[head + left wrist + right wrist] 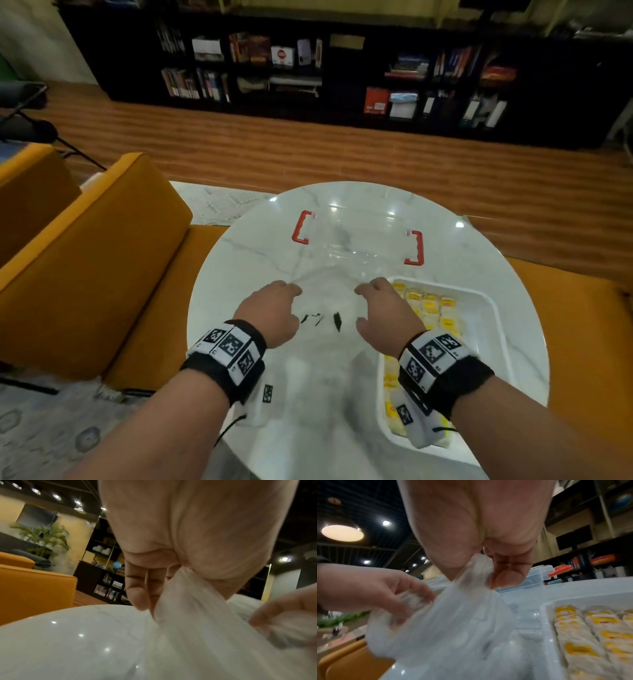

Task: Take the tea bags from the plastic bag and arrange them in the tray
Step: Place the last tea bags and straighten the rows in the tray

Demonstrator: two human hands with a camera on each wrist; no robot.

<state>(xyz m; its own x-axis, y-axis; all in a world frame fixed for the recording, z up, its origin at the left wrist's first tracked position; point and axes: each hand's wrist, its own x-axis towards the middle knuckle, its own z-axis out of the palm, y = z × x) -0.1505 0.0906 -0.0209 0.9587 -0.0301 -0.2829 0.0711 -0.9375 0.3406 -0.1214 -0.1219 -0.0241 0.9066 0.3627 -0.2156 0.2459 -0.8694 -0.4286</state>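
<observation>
I hold a thin translucent plastic bag [325, 301] over the middle of the round table, stretched between both hands. My left hand [289, 292] pinches its left edge, the film bunched between thumb and fingers [137, 595]. My right hand [364, 289] pinches the other edge in the same way [503, 577]. No tea bag shows through the bag [453, 635]; a few dark printed marks show on it. A white tray [479, 335] lies on the right, beside my right hand, with rows of yellow-labelled tea bags [430, 305] lying flat in it [590, 635].
A clear plastic box [359, 236] with red handles [416, 248] stands just beyond the bag. The white marble table [239, 274] has its edge near my wrists. Orange sofa seats [85, 257] surround it, and dark bookshelves [308, 68] stand across the wooden floor.
</observation>
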